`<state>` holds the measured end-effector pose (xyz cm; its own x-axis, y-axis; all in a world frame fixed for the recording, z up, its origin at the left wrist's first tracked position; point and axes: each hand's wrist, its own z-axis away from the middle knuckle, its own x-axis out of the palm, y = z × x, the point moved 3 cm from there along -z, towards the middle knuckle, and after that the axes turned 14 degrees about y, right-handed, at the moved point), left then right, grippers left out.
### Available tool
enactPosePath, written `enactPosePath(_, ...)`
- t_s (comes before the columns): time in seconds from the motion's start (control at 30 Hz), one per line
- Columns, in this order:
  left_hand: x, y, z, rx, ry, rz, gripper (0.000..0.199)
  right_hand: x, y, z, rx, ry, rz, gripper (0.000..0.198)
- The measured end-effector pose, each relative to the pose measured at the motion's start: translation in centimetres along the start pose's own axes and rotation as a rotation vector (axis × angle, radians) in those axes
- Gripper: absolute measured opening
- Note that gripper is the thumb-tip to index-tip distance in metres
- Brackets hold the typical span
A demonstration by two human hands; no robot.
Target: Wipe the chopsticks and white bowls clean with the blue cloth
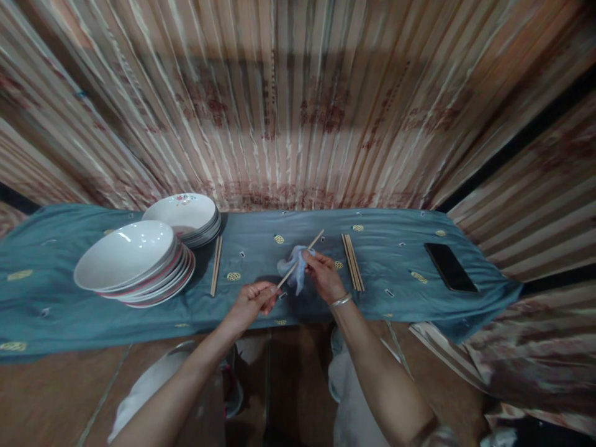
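Observation:
A single wooden chopstick (318,238) slants up to the right above the table. Its lower end is pinched by my left hand (255,300), fingers closed. My right hand (325,275), with a silver bracelet at the wrist, grips a pale blue-white cloth (298,264) that lies against the middle of the chopstick. Right of that hand, several chopsticks (352,262) lie side by side on the cloth-covered table. Another small group of chopsticks (216,266) lies to the left, between my left hand and the bowls.
Two stacks stand at the left: a near stack of white bowls (128,251) and a far stack of bowls (181,211) with a floral rim. A black phone (449,267) lies at the right on the teal tablecloth (261,226). A pleated curtain (279,112) hangs behind the table.

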<state>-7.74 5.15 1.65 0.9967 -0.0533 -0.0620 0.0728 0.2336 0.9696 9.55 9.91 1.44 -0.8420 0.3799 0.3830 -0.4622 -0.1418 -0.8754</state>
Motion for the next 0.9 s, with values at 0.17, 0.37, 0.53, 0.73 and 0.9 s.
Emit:
enactPosePath(0.17,0.0,-0.4,0.0,-0.023,-0.022,0.02,0.045,-1.4,-1.7,-1.2,-0.045,0.07,-0.049,0.03)
enactPosePath(0.37,-0.3,-0.6,-0.2,-0.03,0.028,0.06,0.041,-1.6,-1.8,-1.3,-0.041,0.058,-0.069,0.029)
enactPosePath(0.53,-0.4,-0.7,0.0,-0.041,-0.023,0.04,0.039,-2.3,-2.7,-1.9,-0.024,0.127,-0.149,0.03)
enactPosePath(0.73,-0.2,-0.8,0.3,-0.047,-0.041,0.076,0.042,-1.3,-1.7,-1.2,-0.014,0.048,-0.105,0.03)
enactPosePath(0.9,0.1,-0.3,0.5,-0.058,0.01,0.117,0.041,0.6,0.9,0.6,0.031,-0.045,-0.015,0.035)
